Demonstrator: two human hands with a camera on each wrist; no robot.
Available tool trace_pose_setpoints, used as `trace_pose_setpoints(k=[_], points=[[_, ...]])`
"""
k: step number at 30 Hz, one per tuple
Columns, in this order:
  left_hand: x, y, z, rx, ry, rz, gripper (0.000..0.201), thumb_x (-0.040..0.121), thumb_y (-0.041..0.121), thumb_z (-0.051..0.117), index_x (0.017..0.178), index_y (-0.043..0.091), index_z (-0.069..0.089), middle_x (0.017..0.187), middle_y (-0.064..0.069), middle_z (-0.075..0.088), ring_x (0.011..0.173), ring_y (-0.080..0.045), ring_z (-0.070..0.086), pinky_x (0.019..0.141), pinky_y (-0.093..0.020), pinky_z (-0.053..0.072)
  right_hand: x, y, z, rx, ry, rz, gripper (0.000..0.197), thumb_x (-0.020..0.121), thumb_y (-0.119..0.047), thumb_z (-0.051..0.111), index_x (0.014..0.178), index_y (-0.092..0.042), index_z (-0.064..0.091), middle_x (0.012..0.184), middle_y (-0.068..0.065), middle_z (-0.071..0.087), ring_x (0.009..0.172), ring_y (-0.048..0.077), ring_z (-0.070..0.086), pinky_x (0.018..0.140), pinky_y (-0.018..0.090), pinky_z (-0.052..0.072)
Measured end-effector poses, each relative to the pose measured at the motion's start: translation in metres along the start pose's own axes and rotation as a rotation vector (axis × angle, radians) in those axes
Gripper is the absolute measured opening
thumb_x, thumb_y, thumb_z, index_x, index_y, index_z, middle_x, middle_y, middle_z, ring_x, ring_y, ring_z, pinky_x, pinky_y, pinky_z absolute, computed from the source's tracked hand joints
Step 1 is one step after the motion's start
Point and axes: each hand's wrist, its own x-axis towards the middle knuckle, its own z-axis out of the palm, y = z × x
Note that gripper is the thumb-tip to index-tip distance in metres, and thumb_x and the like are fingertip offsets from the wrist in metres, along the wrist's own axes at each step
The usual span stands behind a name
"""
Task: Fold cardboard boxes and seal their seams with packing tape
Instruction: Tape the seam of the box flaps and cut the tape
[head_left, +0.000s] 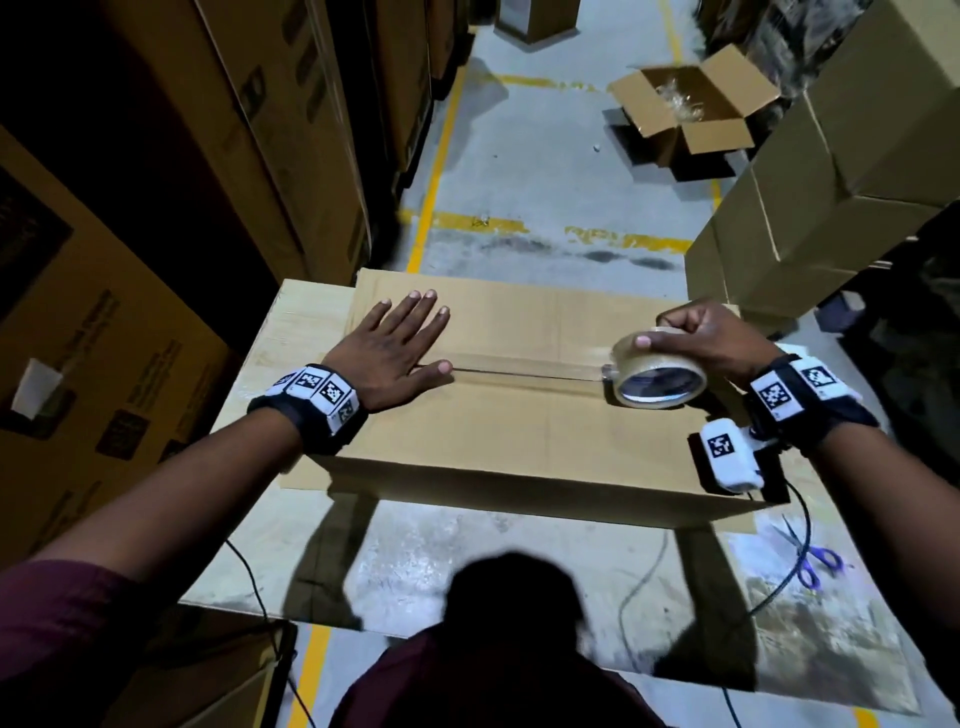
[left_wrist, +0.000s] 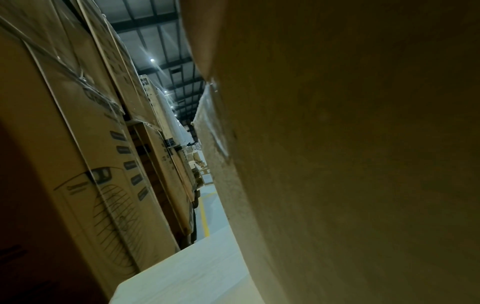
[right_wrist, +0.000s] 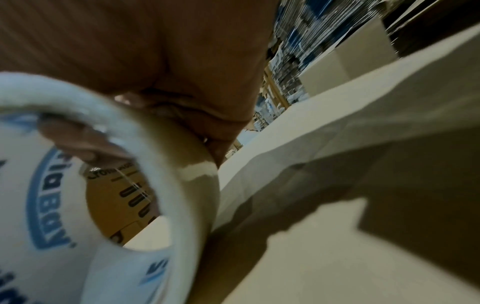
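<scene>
A pale bench (head_left: 291, 551) stands in a dim warehouse aisle — stacked cartons (head_left: 218, 156) left, concrete floor (head_left: 545, 171) ahead. The cardboard box (head_left: 519, 431) lies on it. The left hand (head_left: 395, 345) presses flat, fingers spread, on the taped seam; the right hand (head_left: 711, 338) fingers grip the tape roll (head_left: 657, 371) at the seam's right end. The left wrist view is mostly blocked by blurred cardboard.

Maroon sleeves, bare forearms, black wristbands (head_left: 306, 410) (bearing black-and-white square markers), trailing cables.

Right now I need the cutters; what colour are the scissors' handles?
Purple-blue handles on the scissors; head view shows them best.
</scene>
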Motion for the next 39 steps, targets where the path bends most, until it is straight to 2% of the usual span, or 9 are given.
trace_pose_setpoints(k=[4, 8, 11, 14, 21, 26, 34, 37, 39], points=[[0.0, 0.001, 0.0, 0.028, 0.004, -0.008, 0.092, 0.088, 0.079, -0.01, 0.16, 0.023, -0.009, 0.166, -0.002, -0.016, 0.154, -0.019, -0.013, 0.125, -0.043, -0.002, -0.022, 0.023, -0.049, -0.066, 0.076, 0.029, 0.075, 0.056, -0.076, 0.083, 0.057, -0.011, 0.044, 0.05, -0.005, 0.031, 0.046, 0.009, 0.027, 0.043, 0.02, 0.02], [0.002, 0.0, 0.003, 0.049, -0.001, -0.02, 0.09, 0.088, 0.08, -0.007, 0.159, 0.024, -0.013, 0.166, -0.001, -0.019, 0.153, -0.018, -0.016, 0.125, -0.042, -0.003, -0.051, 0.055, -0.104, -0.154, 0.181, 0.129, 0.064, 0.064, -0.064, 0.085, 0.053, -0.017, 0.042, 0.051, 0.001, 0.031, 0.051, 0.016, 0.026, 0.047, 0.026, 0.019], [0.001, 0.0, 0.004, 0.063, -0.007, -0.024, 0.09, 0.089, 0.08, -0.006, 0.159, 0.024, -0.014, 0.165, -0.002, -0.02, 0.153, -0.017, -0.017, 0.125, -0.042, -0.004, -0.059, 0.074, -0.123, -0.259, 0.173, 0.196, 0.06, 0.068, -0.059, 0.083, 0.056, -0.015, 0.045, 0.053, 0.006, 0.034, 0.052, 0.018, 0.029, 0.056, 0.029, 0.022], [0.0, 0.0, 0.004, 0.078, -0.002, -0.031, 0.09, 0.089, 0.08, -0.004, 0.159, 0.024, -0.012, 0.166, -0.002, -0.019, 0.153, -0.018, -0.016, 0.124, -0.041, -0.004, -0.057, 0.087, -0.119, -0.295, 0.14, 0.215, 0.06, 0.071, -0.056, 0.084, 0.052, -0.017, 0.043, 0.047, 0.001, 0.037, 0.045, 0.015, 0.032, 0.057, 0.027, 0.025], [-0.004, 0.002, 0.004, 0.077, -0.003, -0.043, 0.091, 0.089, 0.081, -0.002, 0.16, 0.024, -0.01, 0.166, -0.003, -0.017, 0.153, -0.019, -0.015, 0.125, -0.041, -0.003, -0.055, 0.117, -0.097, -0.212, 0.272, 0.217, 0.066, 0.072, -0.054, 0.087, 0.054, -0.014, 0.037, 0.053, 0.005, 0.028, 0.052, 0.018, 0.026, 0.058, 0.031, 0.023], [-0.003, 0.003, 0.003, 0.071, -0.009, -0.039, 0.092, 0.089, 0.08, -0.003, 0.16, 0.023, -0.01, 0.166, -0.005, -0.016, 0.154, -0.02, -0.014, 0.125, -0.042, -0.002, -0.053, 0.114, -0.101, -0.212, 0.241, 0.208, 0.067, 0.074, -0.053, 0.086, 0.055, -0.012, 0.037, 0.055, 0.006, 0.026, 0.053, 0.019, 0.025, 0.056, 0.029, 0.023], [0.002, 0.005, 0.001, 0.086, -0.033, -0.041, 0.092, 0.087, 0.082, -0.005, 0.159, 0.025, -0.01, 0.167, -0.006, -0.015, 0.154, -0.022, -0.014, 0.124, -0.047, -0.002, -0.05, 0.126, -0.082, -0.305, 0.275, 0.163, 0.068, 0.086, -0.056, 0.073, 0.055, -0.017, 0.028, 0.052, 0.002, 0.022, 0.044, 0.014, 0.023, 0.054, 0.029, 0.022], [0.004, 0.011, -0.003, 0.083, -0.046, -0.075, 0.096, 0.083, 0.084, -0.009, 0.159, 0.026, -0.011, 0.166, -0.005, -0.017, 0.154, -0.021, -0.014, 0.122, -0.053, -0.002, -0.049, 0.126, -0.079, -0.311, 0.279, 0.149, 0.066, 0.091, -0.058, 0.067, 0.052, -0.017, 0.032, 0.046, -0.003, 0.025, 0.039, 0.011, 0.025, 0.055, 0.03, 0.022], [0.003, 0.015, -0.011, 0.125, -0.061, -0.071, 0.096, 0.083, 0.083, -0.012, 0.159, 0.025, -0.012, 0.166, -0.004, -0.018, 0.154, -0.021, -0.015, 0.121, -0.054, -0.006, -0.051, 0.125, -0.076, -0.293, 0.299, 0.161, 0.062, 0.093, -0.057, 0.062, 0.047, -0.016, 0.051, 0.038, -0.008, 0.03, 0.038, 0.01, 0.03, 0.055, 0.031, 0.023]])
